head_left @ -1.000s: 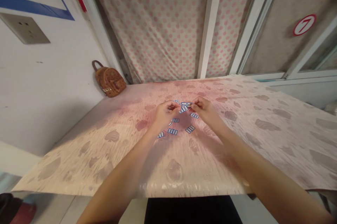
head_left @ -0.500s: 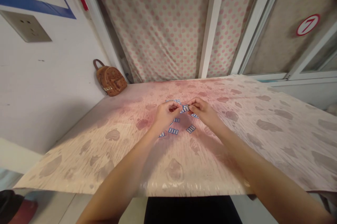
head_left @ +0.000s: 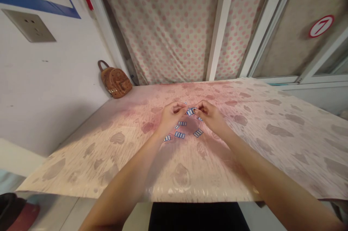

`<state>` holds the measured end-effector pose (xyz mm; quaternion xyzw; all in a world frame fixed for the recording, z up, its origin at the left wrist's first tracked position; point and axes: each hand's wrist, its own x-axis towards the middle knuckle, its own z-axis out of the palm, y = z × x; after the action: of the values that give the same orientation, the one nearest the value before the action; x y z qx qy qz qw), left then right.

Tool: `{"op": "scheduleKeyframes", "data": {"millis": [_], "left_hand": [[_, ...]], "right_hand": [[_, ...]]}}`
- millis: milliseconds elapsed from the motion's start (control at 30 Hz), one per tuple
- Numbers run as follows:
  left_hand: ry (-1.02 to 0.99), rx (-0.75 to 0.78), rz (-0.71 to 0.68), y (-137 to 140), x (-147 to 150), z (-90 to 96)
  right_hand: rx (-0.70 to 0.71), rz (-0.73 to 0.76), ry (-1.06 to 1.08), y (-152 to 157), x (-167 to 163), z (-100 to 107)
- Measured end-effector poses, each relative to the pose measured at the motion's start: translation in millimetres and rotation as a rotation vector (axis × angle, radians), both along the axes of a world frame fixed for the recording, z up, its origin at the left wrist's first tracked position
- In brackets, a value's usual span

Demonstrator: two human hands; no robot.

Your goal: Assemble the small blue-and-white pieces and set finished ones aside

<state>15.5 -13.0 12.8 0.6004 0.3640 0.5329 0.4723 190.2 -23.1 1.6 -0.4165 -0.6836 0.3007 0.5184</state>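
Two bare forearms come in from the bottom edge and meet around the middle of the counter [head_left: 190,173], which is covered in a glossy beige-pink sheet with brownish shell-like blotches. Just in front of the wrists, a few small blue-and-white striped rectangular pieces [head_left: 179,135] lie flat on the sheet: one set by the left wrist, one between the wrists, one tilted nearer the right hand. Each looks like a little white tile with short blue bars side by side; they're too small to make out more.

A bit further out, the left hand [head_left: 170,117] and right hand [head_left: 210,115] are curled with fingertips nearly touching each other. Pinched between them is another small blue-and-white striped piece [head_left: 190,111], held right at the fingertips just above the sheet. Both hands look closed on it, though the exact grip is hard to read at this size. A couple more striped bits peek out just beyond the fingers.

Farther back on the left, a small brown leather backpack [head_left: 115,80] leans where the counter meets the white wall. Behind everything hangs a cream curtain with pink polka dots [head_left: 168,24].
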Motion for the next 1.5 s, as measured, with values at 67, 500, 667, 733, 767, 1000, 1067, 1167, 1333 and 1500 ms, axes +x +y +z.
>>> {"op": "scheduleKeyframes", "data": {"millis": [67,500,667,733,767,1000,1067,1167,1333,1500], "left_hand": [[-0.018,-0.033,-0.003,1,-2,0.8],[0.022,-0.203,-0.095,0,-4,-1.9],[0.042,-0.151,-0.065,-3,1,-2.8],[0.043,-0.155,-0.059,-4,2,-3.6],[0.038,-0.159,-0.059,-4,3,-4.1],[0.004,-0.173,-0.079,-6,6,-3.7],[0.004,-0.189,-0.078,-8,7,-2.5],[-0.017,-0.199,-0.079,-9,9,-2.7],[-0.047,-0.151,-0.095,-6,11,-7.9],[-0.052,-0.150,-0.076,-3,11,-10.5]], "right_hand": [[-0.017,-0.011,0.021,0,0,0],[-0.034,-0.076,0.026,1,2,-1],[-0.063,-0.090,0.077,0,0,-2],[-0.061,-0.101,0.080,0,-1,-3],[-0.057,-0.107,0.080,0,-1,-3],[-0.046,-0.184,0.041,-1,-2,-4],[-0.050,-0.202,0.044,-2,-3,-3],[-0.049,-0.204,0.050,-3,-4,-2],[-0.050,-0.187,0.056,-5,-7,-2],[-0.051,-0.167,0.081,-7,-8,0]]}}
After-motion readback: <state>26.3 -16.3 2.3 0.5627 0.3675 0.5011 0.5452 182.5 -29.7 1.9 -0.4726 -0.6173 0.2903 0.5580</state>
